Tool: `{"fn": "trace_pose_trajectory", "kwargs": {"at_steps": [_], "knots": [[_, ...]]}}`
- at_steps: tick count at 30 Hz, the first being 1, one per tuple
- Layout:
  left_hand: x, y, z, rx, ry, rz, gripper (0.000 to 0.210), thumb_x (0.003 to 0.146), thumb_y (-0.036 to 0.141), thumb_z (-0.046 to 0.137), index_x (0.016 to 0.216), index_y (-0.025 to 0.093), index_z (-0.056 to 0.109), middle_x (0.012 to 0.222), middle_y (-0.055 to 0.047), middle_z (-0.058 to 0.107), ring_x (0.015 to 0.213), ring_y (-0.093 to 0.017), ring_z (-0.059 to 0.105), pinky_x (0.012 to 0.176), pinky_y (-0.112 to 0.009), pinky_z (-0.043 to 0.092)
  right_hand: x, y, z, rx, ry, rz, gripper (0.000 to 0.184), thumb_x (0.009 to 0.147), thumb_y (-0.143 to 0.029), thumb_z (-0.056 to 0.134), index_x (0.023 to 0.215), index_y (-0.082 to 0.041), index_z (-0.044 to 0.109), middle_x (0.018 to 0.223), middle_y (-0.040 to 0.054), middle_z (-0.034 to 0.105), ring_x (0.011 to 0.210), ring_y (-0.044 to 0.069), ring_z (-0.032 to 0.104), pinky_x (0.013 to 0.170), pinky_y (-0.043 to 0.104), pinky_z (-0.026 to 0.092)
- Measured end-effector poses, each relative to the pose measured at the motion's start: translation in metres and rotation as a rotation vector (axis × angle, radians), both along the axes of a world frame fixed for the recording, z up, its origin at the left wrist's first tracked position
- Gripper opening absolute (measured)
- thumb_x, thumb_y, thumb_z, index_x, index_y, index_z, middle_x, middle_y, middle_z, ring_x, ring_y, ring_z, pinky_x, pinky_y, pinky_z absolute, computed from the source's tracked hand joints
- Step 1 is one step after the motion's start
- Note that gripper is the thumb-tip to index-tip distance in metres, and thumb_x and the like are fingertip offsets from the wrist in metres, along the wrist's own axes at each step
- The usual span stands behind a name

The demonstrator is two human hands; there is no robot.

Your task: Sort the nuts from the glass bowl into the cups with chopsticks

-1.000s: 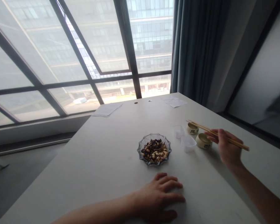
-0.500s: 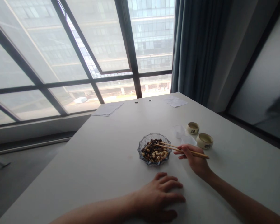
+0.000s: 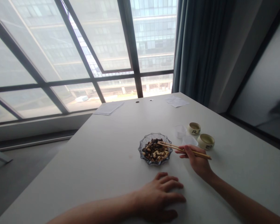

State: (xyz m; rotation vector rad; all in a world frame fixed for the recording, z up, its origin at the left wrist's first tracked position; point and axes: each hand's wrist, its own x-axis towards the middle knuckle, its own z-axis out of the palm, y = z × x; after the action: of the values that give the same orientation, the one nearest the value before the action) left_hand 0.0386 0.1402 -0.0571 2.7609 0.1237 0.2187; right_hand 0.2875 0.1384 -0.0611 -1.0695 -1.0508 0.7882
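Two chopsticks (image 3: 203,155) are gripped in the right hand (image 3: 198,163), their tips at the mixed nuts (image 3: 160,153) in a glass bowl (image 3: 140,155), set well in from the left and right edges of the white surface (image 3: 102,146); whether they pinch a piece cannot be told. Relaxed and holding nothing, the left hand (image 3: 162,196) lies palm down on the bowl's near side. Toward the right edge stand two clear containers (image 3: 180,132) and two cream pots (image 3: 194,129), with papers (image 3: 109,108) by both far corners.
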Motion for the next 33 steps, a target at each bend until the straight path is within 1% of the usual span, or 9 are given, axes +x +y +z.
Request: {"fn": "trace_pose_trajectory", "kwargs": {"at_steps": [4,7,10,13,16,23,27,30,33], "knots": [[0.000,0.000,0.001,-0.012,0.003,-0.007,0.046,0.105,0.052,0.057,0.146,0.031,0.056,0.157,-0.007,0.054,0.147,-0.031,0.047,0.127,-0.050,0.026,0.009,-0.001,0.012,0.029,-0.001,-0.064,0.044,0.093,-0.059,0.075,0.091,-0.016,0.081,0.086,0.0124,0.083,0.080,0.030,0.084,0.063,0.034,0.072],[0.001,0.000,0.001,-0.015,0.011,-0.005,0.047,0.104,0.051,0.059,0.145,0.030,0.057,0.157,-0.008,0.054,0.146,-0.032,0.048,0.127,-0.051,0.027,0.028,-0.001,0.024,0.053,0.007,-0.185,0.045,0.091,-0.060,0.076,0.092,-0.015,0.080,0.087,0.0124,0.083,0.080,0.029,0.084,0.062,0.033,0.071],[0.000,0.000,-0.001,-0.015,0.014,0.001,0.047,0.103,0.051,0.060,0.145,0.030,0.057,0.157,-0.008,0.054,0.146,-0.032,0.048,0.127,-0.051,0.027,0.056,-0.001,0.033,0.070,0.001,-0.338,0.045,0.089,-0.060,0.078,0.092,-0.015,0.080,0.086,0.0126,0.083,0.079,0.028,0.083,0.065,0.031,0.071],[0.000,0.000,-0.002,-0.012,0.016,0.001,0.047,0.103,0.052,0.060,0.145,0.031,0.057,0.157,-0.007,0.054,0.146,-0.032,0.048,0.126,-0.050,0.027,0.085,-0.001,0.035,0.084,0.007,-0.482,0.042,0.089,-0.059,0.078,0.088,-0.017,0.079,0.082,0.0127,0.081,0.074,0.027,0.082,0.066,0.032,0.070],[0.000,0.000,-0.002,-0.007,0.021,0.001,0.046,0.103,0.052,0.060,0.144,0.031,0.057,0.157,-0.007,0.054,0.146,-0.031,0.048,0.127,-0.050,0.027,0.106,0.001,0.031,0.093,-0.003,-0.561,0.038,0.090,-0.057,0.077,0.086,-0.019,0.078,0.082,0.0121,0.080,0.074,0.028,0.082,0.068,0.036,0.069],[0.001,0.000,0.000,-0.021,0.024,-0.004,0.046,0.103,0.052,0.059,0.144,0.031,0.057,0.156,-0.007,0.054,0.147,-0.032,0.048,0.127,-0.051,0.026,0.116,0.006,0.025,0.120,-0.041,-0.566,0.045,0.090,-0.062,0.074,0.085,-0.018,0.074,0.079,0.0097,0.079,0.066,0.025,0.079,0.054,0.035,0.066],[0.001,0.001,-0.002,-0.018,0.027,-0.004,0.046,0.104,0.053,0.059,0.145,0.031,0.056,0.157,-0.007,0.053,0.147,-0.032,0.047,0.127,-0.051,0.026,0.108,0.002,0.030,0.142,-0.041,-0.550,0.045,0.090,-0.063,0.075,0.087,-0.018,0.075,0.081,0.0094,0.080,0.067,0.025,0.080,0.057,0.033,0.067],[0.001,0.000,-0.003,-0.023,0.027,0.004,0.047,0.103,0.052,0.060,0.145,0.031,0.057,0.157,-0.008,0.054,0.146,-0.032,0.048,0.127,-0.051,0.026,0.091,-0.002,0.034,0.132,-0.043,-0.480,0.042,0.091,-0.060,0.075,0.089,-0.018,0.078,0.083,0.0094,0.081,0.069,0.024,0.081,0.061,0.032,0.070],[0.001,0.000,-0.002,-0.024,0.028,0.006,0.047,0.103,0.052,0.060,0.145,0.031,0.057,0.156,-0.008,0.054,0.146,-0.032,0.048,0.127,-0.052,0.026,0.067,-0.008,0.035,0.102,-0.044,-0.349,0.042,0.091,-0.060,0.076,0.092,-0.018,0.080,0.083,0.0104,0.082,0.073,0.027,0.083,0.062,0.033,0.071]]}}
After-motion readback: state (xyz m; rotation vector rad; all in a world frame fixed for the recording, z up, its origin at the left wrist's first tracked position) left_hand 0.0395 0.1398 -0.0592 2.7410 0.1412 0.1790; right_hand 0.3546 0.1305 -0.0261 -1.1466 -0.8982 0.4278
